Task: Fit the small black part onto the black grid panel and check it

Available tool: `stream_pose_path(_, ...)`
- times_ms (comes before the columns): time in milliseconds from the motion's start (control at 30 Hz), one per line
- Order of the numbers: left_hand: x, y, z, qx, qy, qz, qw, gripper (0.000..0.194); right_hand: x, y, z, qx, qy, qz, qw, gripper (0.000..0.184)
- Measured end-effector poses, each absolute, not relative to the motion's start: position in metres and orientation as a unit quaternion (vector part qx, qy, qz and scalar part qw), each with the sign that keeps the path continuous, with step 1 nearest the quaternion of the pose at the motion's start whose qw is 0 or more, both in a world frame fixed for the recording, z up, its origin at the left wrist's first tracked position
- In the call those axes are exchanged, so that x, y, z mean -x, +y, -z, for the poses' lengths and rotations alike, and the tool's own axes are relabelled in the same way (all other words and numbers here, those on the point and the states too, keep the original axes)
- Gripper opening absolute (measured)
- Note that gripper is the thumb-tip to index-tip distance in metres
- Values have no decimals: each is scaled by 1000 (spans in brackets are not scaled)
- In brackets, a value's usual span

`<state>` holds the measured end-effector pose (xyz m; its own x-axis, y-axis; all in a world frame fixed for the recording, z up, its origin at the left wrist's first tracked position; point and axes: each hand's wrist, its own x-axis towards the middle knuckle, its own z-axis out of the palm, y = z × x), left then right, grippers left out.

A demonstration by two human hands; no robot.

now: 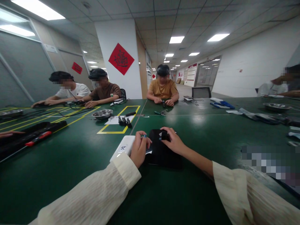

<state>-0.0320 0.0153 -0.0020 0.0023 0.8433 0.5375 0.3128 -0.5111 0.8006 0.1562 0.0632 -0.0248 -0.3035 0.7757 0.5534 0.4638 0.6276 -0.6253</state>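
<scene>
My left hand (138, 150) is closed in a pinch, with a small blue bit (145, 136) showing at its fingertips; what it belongs to is too small to tell. Beside that hand lies a white box-shaped device (123, 146) with a number written on it. My right hand (174, 142) grips a small dark block-like piece (165, 136) between thumb and fingers. Both hands are over a flat black pad or case (164, 157) on the table. A white scrap (149, 152) shows on it near my left fingers.
On the green table (93, 153) are a metal bowl (102, 114), several black cylindrical parts (125, 122) on white paper, and pliers (159, 113). A black tray (25, 137) is at left. Co-workers sit around, one person (162, 87) straight across.
</scene>
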Motion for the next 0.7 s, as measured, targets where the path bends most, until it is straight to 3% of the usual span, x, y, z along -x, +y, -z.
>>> stream_pose_path(100,31,2,-2,-813,419,-389,107,16,-157,65,23,347,-816,-181,426,46)
stream_pose_path(267,22,-26,-1,-952,201,-219,-76,24,-147,47,15,336,-849,-127,388,72)
stream_pose_path(367,19,-37,-1,-956,98,-230,-153,21,-132,25,9,419,-807,-30,415,74)
stream_pose_path(467,17,-44,-3,-949,-17,-240,-206,19,-115,6,8,440,-806,39,394,61)
stream_pose_path(567,16,-48,-5,-926,-62,-295,-227,18,-104,-4,16,452,-813,103,353,46)
stream_pose_path(700,15,-46,-7,-905,-68,-360,-216,9,-95,-6,27,412,-828,195,327,42)
